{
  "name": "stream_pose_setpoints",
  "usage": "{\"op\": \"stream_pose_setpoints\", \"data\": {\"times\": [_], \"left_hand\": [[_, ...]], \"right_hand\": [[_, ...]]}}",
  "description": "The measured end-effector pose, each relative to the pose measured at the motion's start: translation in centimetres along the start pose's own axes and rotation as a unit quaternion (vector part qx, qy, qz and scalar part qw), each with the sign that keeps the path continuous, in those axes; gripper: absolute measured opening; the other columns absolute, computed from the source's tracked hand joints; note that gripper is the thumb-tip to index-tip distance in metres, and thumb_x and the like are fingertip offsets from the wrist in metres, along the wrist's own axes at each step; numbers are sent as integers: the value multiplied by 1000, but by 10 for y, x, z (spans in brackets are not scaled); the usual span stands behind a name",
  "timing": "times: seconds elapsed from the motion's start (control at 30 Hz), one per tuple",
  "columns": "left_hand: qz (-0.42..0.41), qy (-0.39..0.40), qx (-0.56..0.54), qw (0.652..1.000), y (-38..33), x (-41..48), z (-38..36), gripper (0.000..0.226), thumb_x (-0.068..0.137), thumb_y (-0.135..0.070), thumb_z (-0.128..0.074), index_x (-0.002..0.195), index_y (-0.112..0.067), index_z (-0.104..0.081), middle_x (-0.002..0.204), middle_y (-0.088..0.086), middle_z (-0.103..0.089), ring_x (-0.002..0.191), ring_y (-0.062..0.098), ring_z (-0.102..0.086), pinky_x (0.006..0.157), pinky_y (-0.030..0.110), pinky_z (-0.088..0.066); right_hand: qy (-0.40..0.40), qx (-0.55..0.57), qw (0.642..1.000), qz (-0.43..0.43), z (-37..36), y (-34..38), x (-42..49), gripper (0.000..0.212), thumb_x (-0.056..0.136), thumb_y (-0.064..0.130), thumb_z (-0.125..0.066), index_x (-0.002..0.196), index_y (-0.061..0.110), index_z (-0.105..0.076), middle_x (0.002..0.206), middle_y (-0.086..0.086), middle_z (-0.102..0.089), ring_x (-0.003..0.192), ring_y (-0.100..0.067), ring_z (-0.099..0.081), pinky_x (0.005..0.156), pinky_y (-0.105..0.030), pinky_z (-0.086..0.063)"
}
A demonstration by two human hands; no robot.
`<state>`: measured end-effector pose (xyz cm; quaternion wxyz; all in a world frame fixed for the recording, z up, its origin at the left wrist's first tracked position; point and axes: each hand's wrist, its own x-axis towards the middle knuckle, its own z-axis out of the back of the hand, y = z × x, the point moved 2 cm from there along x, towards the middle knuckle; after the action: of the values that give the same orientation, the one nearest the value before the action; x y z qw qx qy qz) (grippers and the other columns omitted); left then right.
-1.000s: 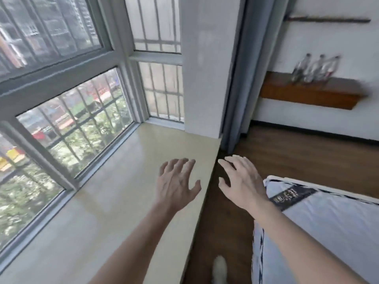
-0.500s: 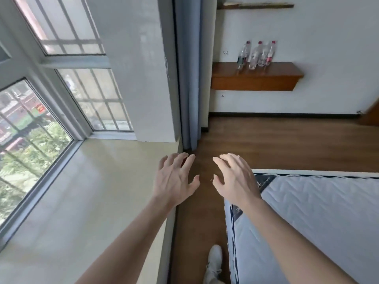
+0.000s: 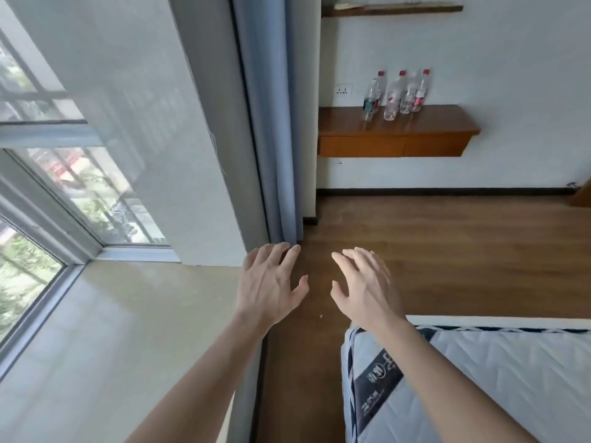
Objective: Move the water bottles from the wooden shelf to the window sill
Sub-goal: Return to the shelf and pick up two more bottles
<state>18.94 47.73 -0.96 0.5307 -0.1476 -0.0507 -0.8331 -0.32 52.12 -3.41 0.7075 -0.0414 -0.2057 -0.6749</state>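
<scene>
Both hands empty, fingers spread: left hand (image 3: 270,284) over window sill (image 3: 105,318) edge, right hand (image 3: 364,287) beside it; 4 water bottles (image 3: 395,94) upright on wooden shelf (image 3: 396,131) at 1 o'clock

White wall (image 3: 511,75), wood floor (image 3: 447,251), blue curtain (image 3: 271,123), daylit window (image 3: 96,193).

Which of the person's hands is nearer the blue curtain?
Left. The left hand reaches almost to the curtain hem; the right hand hovers farther right, above the floor.
</scene>
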Motion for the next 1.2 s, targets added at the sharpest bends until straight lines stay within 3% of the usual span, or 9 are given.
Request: {"op": "stream_pose_setpoints", "data": {"times": [0.4,0.77,1.0,1.2], "left_hand": [[-4,12,-7,1000,44,161,-64,53,84,-55,-46,127,-25,-58,126,-5,-62,112,21,-57,99,40,-42],[-46,46,-35,997,107,368,-123,57,86,-58,-39,133,-27,-52,131,-2,-60,120,24,-55,100,45,-44],[-113,50,-66,990,88,457,-147,58,90,-60,-32,139,-31,-46,141,-4,-53,131,20,-47,112,43,-35],[-141,66,-92,984,58,539,-175,62,92,-62,-39,147,-35,-34,152,-8,-40,140,16,-35,118,40,-27]], "right_hand": [[-25,2,1000,-17,-62,-45,155,47,80,32,-64,125,17,-63,121,-5,-64,118,-26,-56,103,-43,-46],[-4,-43,995,-89,-119,-96,339,49,85,38,-60,131,20,-59,129,-4,-61,124,-24,-54,108,-42,-45],[1,-85,983,-162,-115,-141,391,51,86,41,-64,133,22,-58,133,-3,-60,127,-23,-54,110,-41,-44],[-14,-93,971,-220,-110,-200,428,51,87,43,-64,134,25,-56,136,-2,-59,131,-21,-51,111,-42,-43]]}}
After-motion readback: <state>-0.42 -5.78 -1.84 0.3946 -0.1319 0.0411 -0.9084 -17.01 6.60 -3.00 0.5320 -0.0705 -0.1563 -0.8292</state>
